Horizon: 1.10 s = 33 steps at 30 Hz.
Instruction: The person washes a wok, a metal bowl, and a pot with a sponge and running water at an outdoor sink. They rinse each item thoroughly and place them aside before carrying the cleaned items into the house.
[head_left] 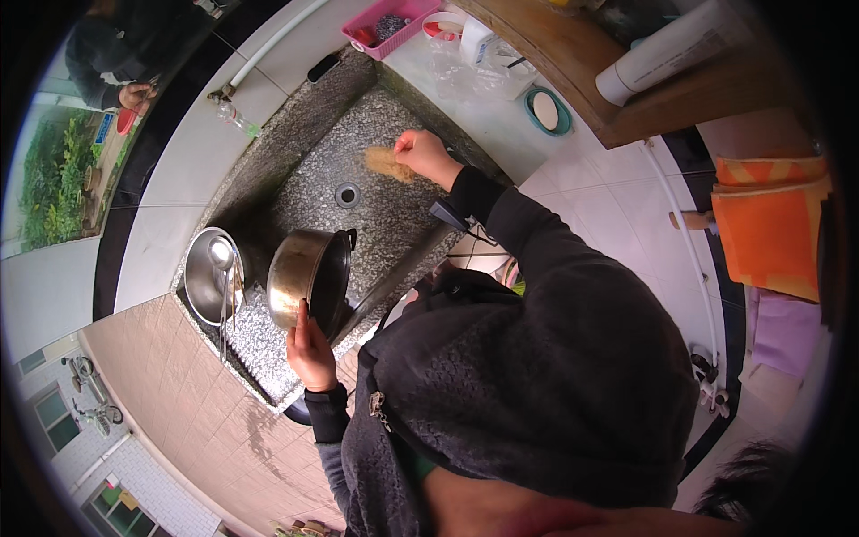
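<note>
My left hand grips a metal pot from its near side, fingers along the outer wall. The pot is tipped on its side at the left end of the speckled stone sink, its mouth facing right and a dark handle at the rim. Over the sink's right side, my right hand pinches a tan fibrous scrubbing pad, like a loofah. Below and left of the pad is the round drain.
Left of the held pot stands a steel pot with a ladle in it. A tap with a cut bottle is on the wall. A pink basket, teal soap dish and wooden shelf border the sink.
</note>
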Tool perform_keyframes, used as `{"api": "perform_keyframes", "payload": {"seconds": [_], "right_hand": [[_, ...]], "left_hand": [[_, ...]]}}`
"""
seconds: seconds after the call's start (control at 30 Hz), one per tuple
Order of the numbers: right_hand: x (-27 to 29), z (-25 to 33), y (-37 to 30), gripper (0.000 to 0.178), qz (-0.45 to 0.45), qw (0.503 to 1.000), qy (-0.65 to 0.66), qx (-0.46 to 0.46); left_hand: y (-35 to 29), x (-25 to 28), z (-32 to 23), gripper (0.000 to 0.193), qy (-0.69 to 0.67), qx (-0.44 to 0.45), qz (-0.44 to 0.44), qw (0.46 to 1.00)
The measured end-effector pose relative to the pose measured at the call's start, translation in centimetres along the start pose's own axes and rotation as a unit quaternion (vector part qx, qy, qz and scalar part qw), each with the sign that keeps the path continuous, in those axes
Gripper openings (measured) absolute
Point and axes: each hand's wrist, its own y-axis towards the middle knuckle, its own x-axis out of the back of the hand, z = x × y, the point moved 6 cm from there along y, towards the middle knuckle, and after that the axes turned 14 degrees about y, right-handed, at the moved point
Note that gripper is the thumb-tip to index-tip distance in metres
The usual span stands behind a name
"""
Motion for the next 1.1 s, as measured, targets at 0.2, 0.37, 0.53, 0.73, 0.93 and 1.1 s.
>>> {"api": "perform_keyframes", "payload": {"seconds": [0.2, 0.37, 0.53, 0.73, 0.93, 1.1], "right_hand": [[5.0, 0.6, -1.6, 0.009, -0.018, 0.999, 0.032, -0.004], [5.4, -0.3, -2.3, 0.009, -0.001, 0.998, 0.048, -0.05], [10.1, 3.2, -5.6, 0.012, -0.135, 0.987, -0.008, 0.083], [17.8, 5.6, -9.4, 0.025, -0.285, 0.89, -0.29, 0.206], [10.2, 2.8, -6.3, 0.028, -0.163, 0.94, -0.272, 0.123], [1.2, 5.4, -7.3, 0.024, 0.031, 0.962, -0.154, 0.224]], "left_hand": [[0.4, -0.5, -0.6, 0.041, -0.008, -0.021, -0.017, 1.0], [0.6, -0.9, -0.8, 0.041, -0.015, -0.024, -0.009, 1.0], [0.6, -0.7, -0.9, 0.042, -0.029, -0.012, -0.027, 0.999], [0.0, -0.6, -0.9, 0.041, -0.029, 0.008, -0.031, 0.999], [-0.4, -0.6, -1.2, 0.04, -0.027, -0.002, -0.029, 0.999], [0.3, -0.4, -1.3, 0.039, -0.04, 0.007, -0.039, 0.998]]}}
